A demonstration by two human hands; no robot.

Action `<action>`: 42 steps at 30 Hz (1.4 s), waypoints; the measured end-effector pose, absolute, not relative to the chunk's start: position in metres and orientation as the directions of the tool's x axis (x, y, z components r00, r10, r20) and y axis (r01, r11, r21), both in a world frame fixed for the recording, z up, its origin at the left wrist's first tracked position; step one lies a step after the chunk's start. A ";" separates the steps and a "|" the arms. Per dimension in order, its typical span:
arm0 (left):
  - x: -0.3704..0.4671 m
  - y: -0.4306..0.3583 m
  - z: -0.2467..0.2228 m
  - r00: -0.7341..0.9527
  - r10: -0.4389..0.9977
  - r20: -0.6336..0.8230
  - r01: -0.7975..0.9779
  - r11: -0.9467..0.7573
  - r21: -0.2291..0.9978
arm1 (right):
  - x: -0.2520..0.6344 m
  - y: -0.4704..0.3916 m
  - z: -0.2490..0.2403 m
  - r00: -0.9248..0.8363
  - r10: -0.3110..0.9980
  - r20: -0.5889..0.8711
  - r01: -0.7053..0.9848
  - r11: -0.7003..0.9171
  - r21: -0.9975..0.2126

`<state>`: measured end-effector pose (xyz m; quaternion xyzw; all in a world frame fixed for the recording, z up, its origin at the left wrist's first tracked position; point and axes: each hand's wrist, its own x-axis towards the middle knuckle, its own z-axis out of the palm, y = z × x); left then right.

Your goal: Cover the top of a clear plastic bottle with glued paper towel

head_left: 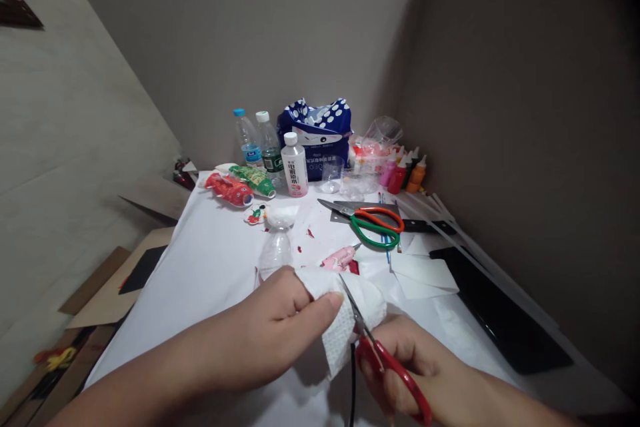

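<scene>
My left hand (285,320) pinches a white textured paper towel (336,333) between thumb and fingers. In my right hand (420,353) are red-handled scissors (367,330), my fingers through the loops. Their blades lie across the towel, pointing up and to the left, close to my left thumb tip. Part of the towel spreads behind the blades, over my right fingers. Just beyond my left hand is a clear plastic bottle (276,250) with white material at its top. A pink hot glue gun (340,257) lies behind the towel, partly hidden by it.
Large scissors (377,227) with green and orange handles lie on a knife (425,225). Bottles, including a white one (294,167), stand by a blue bag (317,140). Red (230,189) and green (255,180) fish crafts, paint bottles (397,177), white sheets (425,275) and a black panel (500,313) surround the workspace.
</scene>
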<state>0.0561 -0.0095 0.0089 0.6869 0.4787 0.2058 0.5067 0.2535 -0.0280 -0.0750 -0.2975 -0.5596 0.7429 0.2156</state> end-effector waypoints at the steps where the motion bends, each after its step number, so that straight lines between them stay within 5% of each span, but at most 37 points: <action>1: 0.056 -0.009 0.009 0.458 0.868 -0.193 0.445 -0.035 0.895 | 0.254 -0.028 -0.076 -0.726 0.656 -0.204 0.007 -0.290 -0.957; 13: 0.049 -0.010 -0.002 0.227 0.962 -0.150 0.505 0.016 0.863 | 0.247 -0.033 -0.082 -0.657 0.733 -0.176 -0.030 -0.258 -0.966; 25: 0.047 -0.010 -0.007 0.185 0.959 -0.213 0.437 0.114 0.892 | 0.240 -0.039 -0.081 -0.639 0.761 -0.110 0.034 -0.115 -0.993; 34: 0.046 -0.012 -0.006 0.123 0.966 -0.227 0.506 0.135 0.852 | 0.246 -0.041 -0.082 -0.727 0.658 -0.195 -0.044 -0.328 -0.944; 42: 0.049 -0.013 -0.002 0.147 0.961 -0.232 0.578 0.107 0.809 | 0.248 -0.039 -0.081 -0.741 0.644 -0.188 -0.038 -0.320 -0.947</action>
